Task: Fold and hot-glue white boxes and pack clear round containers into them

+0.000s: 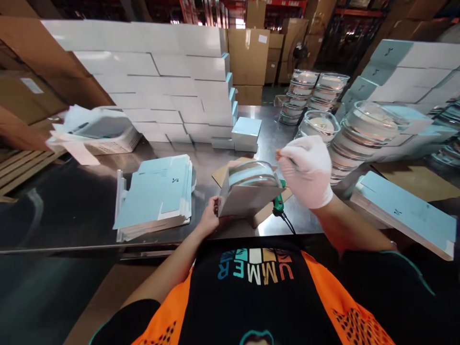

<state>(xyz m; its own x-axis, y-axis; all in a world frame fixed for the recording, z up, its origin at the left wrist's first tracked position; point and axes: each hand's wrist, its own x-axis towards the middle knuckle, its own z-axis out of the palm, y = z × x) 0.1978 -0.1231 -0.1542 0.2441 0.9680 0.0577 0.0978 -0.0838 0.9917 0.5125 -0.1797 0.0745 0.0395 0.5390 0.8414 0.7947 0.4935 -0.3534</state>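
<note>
Both hands meet at a small box, centre frame, on the steel worktop (72,211).

At centre I see my bare left hand (209,218) with its grip pinching the box (247,194) at its left edge; a glass bowl (251,172) sits inside. My gloved right hand (307,170) hovers just right, grip pressed together on something small I cannot make out. Flat blue cartons (156,194) lie centre left.

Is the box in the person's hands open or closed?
Open. The box has no flap over its top, and a glass bowl shows inside. The left hand steadies it; the gloved right hand is above.
</note>
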